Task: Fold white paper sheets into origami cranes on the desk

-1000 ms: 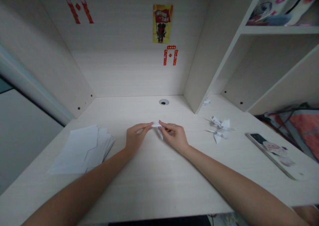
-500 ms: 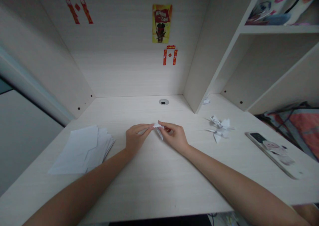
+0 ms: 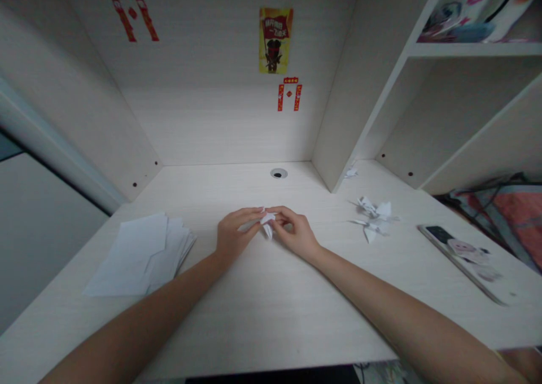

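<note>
A small folded white paper piece [image 3: 267, 220] is held between both hands above the middle of the desk [image 3: 262, 310]. My left hand [image 3: 235, 230] pinches its left side between thumb and fingers. On the other side, my right hand [image 3: 296, 231] grips it with thumb and forefinger, the remaining fingers curled. A narrow pointed flap hangs down toward me. Fingertips cover part of the folds. Left of my left hand lies a stack of white paper sheets [image 3: 135, 254]. Several folded paper cranes [image 3: 375, 217] sit together to the right of my right hand.
A phone in a pale decorated case [image 3: 466, 262] lies at the right. Behind the desk rises a back panel with red and yellow stickers [image 3: 275, 40]. An upright divider [image 3: 339, 147] stands at back right, with another white paper piece [image 3: 351, 173] beside it. A round cable hole [image 3: 278, 173] is at the back.
The paper piece has turned a little between my fingers, and its hanging flap now points more straight down. My left hand has shifted slightly right.
</note>
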The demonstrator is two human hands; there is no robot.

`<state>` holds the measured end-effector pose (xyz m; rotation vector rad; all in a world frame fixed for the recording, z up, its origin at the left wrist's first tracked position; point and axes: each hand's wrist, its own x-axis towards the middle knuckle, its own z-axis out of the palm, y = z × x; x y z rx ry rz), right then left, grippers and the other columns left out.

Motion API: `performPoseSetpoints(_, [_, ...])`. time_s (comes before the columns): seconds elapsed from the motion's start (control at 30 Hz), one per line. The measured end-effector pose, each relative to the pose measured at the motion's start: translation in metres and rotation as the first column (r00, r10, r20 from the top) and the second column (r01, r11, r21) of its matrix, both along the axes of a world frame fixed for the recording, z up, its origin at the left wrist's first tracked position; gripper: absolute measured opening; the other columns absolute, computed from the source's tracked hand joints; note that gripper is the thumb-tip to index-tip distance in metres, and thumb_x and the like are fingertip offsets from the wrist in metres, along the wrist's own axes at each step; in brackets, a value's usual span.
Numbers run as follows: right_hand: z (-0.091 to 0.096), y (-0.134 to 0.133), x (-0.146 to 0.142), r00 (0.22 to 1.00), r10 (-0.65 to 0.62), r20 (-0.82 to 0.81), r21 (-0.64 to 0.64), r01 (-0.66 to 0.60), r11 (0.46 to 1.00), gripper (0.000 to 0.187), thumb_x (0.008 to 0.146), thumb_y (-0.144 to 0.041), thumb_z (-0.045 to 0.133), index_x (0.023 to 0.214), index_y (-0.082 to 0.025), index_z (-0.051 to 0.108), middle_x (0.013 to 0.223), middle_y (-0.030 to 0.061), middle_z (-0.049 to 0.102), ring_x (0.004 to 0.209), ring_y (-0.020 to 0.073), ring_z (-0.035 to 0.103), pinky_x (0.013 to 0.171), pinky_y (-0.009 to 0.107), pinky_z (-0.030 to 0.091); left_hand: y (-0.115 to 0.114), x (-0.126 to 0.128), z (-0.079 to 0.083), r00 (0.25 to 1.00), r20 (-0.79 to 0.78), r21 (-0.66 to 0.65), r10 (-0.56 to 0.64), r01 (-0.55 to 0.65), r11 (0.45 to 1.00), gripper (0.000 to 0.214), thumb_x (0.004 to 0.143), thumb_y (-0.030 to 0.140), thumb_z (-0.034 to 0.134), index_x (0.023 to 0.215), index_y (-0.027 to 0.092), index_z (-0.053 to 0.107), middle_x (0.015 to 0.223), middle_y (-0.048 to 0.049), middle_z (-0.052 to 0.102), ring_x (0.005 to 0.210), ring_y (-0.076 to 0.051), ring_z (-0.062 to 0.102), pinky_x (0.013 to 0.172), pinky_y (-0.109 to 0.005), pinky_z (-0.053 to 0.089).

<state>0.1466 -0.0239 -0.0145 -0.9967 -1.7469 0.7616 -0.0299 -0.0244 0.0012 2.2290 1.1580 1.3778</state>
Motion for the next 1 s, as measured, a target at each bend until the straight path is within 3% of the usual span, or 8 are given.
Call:
performPoseSetpoints(0.17, [0.0005,0.0012,-0.001,0.995,0.062,-0.081,-0.044,-0.066,0.997,0.031,0.083,-0.032,0.052,0.11,-0.019,0.058,0.069,-0.0006,0.059,0.059,0.0101,0.052,0.057,0.021,0.043,-0.0037,0.0041,0.0034,1.0,0.011,-0.045,0.022,-0.022,0.999,0.025,0.075,0.03,0.065,0.099,0.024,0.065,0.105,-0.0047,0.067,0.101,-0.019,0.061,0.092,-0.034,0.047])
performPoseSetpoints(0.27, [-0.0007,0.0036,-0.0019,0.988,0.063,-0.144,-0.091,-0.076,0.993,0.033,0.082,-0.035,0.052,0.11,-0.019,0.059,0.071,0.0,0.058,0.059,0.01,0.05,0.055,0.021,0.042,-0.0056,0.0074,0.004,0.996,0.082,-0.173,0.043,-0.028,0.984,0.046,0.072,0.033,0.067,0.114,0.023,0.053,0.116,-0.0068,0.061,0.102,-0.02,0.061,0.091,-0.035,0.048])
performPoseSetpoints(0.33, [-0.0014,0.0046,-0.0024,0.981,0.066,-0.183,-0.129,-0.091,0.988,0.034,0.082,-0.037,0.053,0.109,-0.019,0.058,0.072,0.0008,0.059,0.059,0.0104,0.05,0.054,0.021,0.042,-0.0058,0.0084,0.0035,0.991,0.125,-0.265,0.04,-0.006,0.964,0.053,0.071,0.034,0.067,0.119,0.023,0.046,0.113,-0.0071,0.063,0.099,-0.019,0.063,0.089,-0.034,0.049])
performPoseSetpoints(0.53, [0.0028,0.0018,-0.0015,0.988,0.066,-0.142,-0.132,-0.085,0.988,0.029,0.082,-0.037,0.053,0.105,-0.02,0.057,0.069,-0.0001,0.057,0.057,0.0107,0.05,0.053,0.021,0.04,-0.0029,0.0078,0.0029,0.99,0.138,-0.32,-0.017,0.061,0.946,0.033,0.075,0.033,0.063,0.105,0.022,0.056,0.098,-0.0032,0.067,0.091,-0.016,0.064,0.086,-0.031,0.05])
performPoseSetpoints(0.73, [0.0029,0.0014,-0.0006,0.989,0.092,-0.113,-0.08,-0.102,0.992,0.027,0.081,-0.029,0.052,0.107,-0.02,0.058,0.073,0.0006,0.059,0.058,0.0105,0.05,0.054,0.021,0.039,0.0009,0.0052,0.0003,0.979,0.199,-0.332,-0.042,0.108,0.937,0.03,0.076,0.023,0.059,0.106,0.021,0.056,0.095,-0.0029,0.067,0.087,-0.015,0.065,0.083,-0.03,0.052])
performPoseSetpoints(1.0, [0.0016,0.0073,-0.0017,0.94,0.156,-0.302,-0.218,-0.228,0.949,0.021,0.08,-0.03,0.051,0.097,-0.019,0.058,0.07,0.0005,0.06,0.061,0.0121,0.055,0.056,0.023,0.043,0.0035,0.0044,-0.0003,0.98,0.196,-0.347,-0.032,0.099,0.933,0.023,0.074,0.023,0.061,0.097,0.019,0.061,0.096,-0.0046,0.067,0.086,-0.015,0.064,0.083,-0.03,0.051])
